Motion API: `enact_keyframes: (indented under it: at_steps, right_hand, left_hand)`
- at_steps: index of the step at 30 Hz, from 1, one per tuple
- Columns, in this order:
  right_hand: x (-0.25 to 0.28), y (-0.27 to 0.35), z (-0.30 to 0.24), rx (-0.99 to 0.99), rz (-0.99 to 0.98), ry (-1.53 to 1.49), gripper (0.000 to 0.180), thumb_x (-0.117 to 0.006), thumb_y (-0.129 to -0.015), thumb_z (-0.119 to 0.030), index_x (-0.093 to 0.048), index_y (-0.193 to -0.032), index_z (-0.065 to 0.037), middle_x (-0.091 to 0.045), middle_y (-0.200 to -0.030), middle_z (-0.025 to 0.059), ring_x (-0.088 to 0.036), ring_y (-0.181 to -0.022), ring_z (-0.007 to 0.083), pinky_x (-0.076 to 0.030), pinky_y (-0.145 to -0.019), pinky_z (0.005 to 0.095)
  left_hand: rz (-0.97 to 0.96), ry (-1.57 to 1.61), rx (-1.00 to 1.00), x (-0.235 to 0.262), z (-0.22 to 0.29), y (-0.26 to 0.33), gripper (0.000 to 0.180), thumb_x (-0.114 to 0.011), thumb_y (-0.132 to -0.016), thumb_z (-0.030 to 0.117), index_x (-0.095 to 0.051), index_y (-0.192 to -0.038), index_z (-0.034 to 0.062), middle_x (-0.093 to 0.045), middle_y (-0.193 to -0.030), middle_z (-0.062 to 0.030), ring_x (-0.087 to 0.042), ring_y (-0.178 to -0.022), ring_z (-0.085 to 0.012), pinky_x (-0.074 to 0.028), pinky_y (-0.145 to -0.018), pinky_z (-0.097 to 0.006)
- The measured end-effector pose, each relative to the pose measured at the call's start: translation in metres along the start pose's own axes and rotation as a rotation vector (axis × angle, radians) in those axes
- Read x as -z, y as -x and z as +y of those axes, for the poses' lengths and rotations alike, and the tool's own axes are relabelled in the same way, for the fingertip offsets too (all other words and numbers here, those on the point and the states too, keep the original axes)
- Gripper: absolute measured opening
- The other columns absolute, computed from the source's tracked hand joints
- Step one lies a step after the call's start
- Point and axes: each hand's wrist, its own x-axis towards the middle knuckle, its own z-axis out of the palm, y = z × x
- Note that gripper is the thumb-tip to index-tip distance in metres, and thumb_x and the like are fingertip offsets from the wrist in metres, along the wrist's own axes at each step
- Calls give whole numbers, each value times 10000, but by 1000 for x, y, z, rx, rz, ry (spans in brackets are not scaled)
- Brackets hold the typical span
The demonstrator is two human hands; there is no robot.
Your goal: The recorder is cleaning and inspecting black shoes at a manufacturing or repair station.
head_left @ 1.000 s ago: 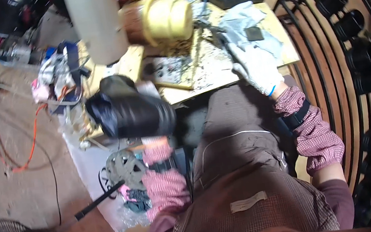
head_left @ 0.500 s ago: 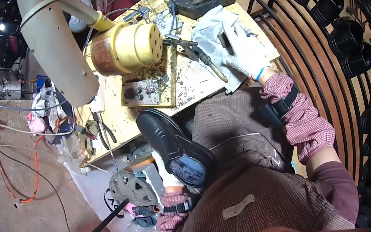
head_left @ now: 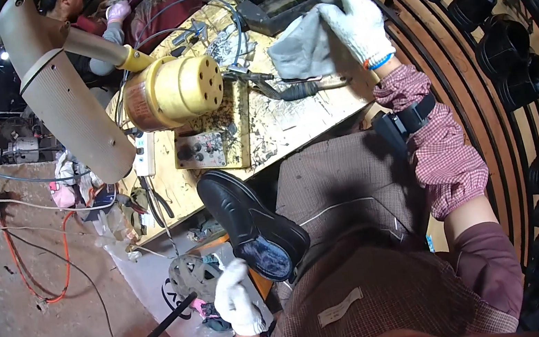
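A black slip-on shoe (head_left: 249, 220) lies tilted on my lap, its opening with a bluish fuzzy lining toward me. My left hand (head_left: 236, 302), in a white knit glove, is beside the heel end with fingers loosely bent and nothing visible in them. Over the right part of the wooden table, my right hand (head_left: 359, 22), also gloved in white, grips a grey cloth (head_left: 304, 48) at its edge. Below the cloth, a tool with a dark wrapped handle (head_left: 303, 90) lies on the table.
A yellow cylindrical heater head (head_left: 174, 92) on a beige arm (head_left: 68, 101) overhangs the table (head_left: 292, 130). A control box (head_left: 201, 152), pliers (head_left: 156, 199) and black trays (head_left: 280, 3) are there. Black shoes (head_left: 502, 43) fill a rack at right. Another person (head_left: 67, 3) sits at the back.
My left hand has come off the shoe and drawn back toward me. My right hand has risen and moved farther away, lifting the cloth off the tool. The view has shifted slightly.
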Motion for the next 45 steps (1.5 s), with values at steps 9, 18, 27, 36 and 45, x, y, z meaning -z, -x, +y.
enact_keyframes:
  at_steps: [9, 18, 27, 36, 45]
  right_hand:
    - [14, 2, 23, 125, -157, 533, 495, -660, -889, -75, -601, -1378, -128, -661, -1258, 183, -650, -1134, 330, -523, -962, 359]
    - [-4, 79, 0, 249, -656, 659, 236, -671, -846, -143, -684, -1081, -139, -688, -834, 89, -655, -810, 278, -525, -718, 422]
    - [-58, 64, 21, 217, -796, 709, 394, -568, -891, -114, -581, -1285, -105, -701, -1049, 199, -688, -961, 370, -540, -827, 484]
    - [-19, 45, -6, 44, -954, 605, 327, -627, -870, -193, -684, -1176, -94, -690, -1133, 216, -650, -1096, 374, -508, -938, 449]
    - [60, 76, -32, -106, -749, 998, 296, -567, -980, -328, -654, -1170, -119, -719, -985, 178, -690, -875, 375, -541, -724, 458]
  left_hand:
    - [-657, -730, 82, -41, 65, -46, 336, -687, -917, 312, -718, -1075, 17, -704, -1075, -234, -690, -1005, -387, -554, -854, -390]
    - [-638, -848, 709, -52, 28, -63, 682, -610, -915, 645, -714, -885, -28, -679, -739, -174, -681, -720, -301, -503, -700, -417]
    - [95, 575, 540, -29, 38, -43, 324, -627, -952, 113, -613, -1244, -26, -709, -1105, -116, -703, -1015, -241, -575, -948, -422]
    - [302, 706, 35, 2, 41, -145, 336, -610, -999, 214, -619, -1203, -53, -710, -1097, -165, -731, -950, -261, -616, -845, -390]
    - [285, 728, 141, -13, 30, -95, 368, -566, -1015, 189, -564, -1277, -70, -670, -1206, -203, -695, -1076, -320, -588, -964, -459]
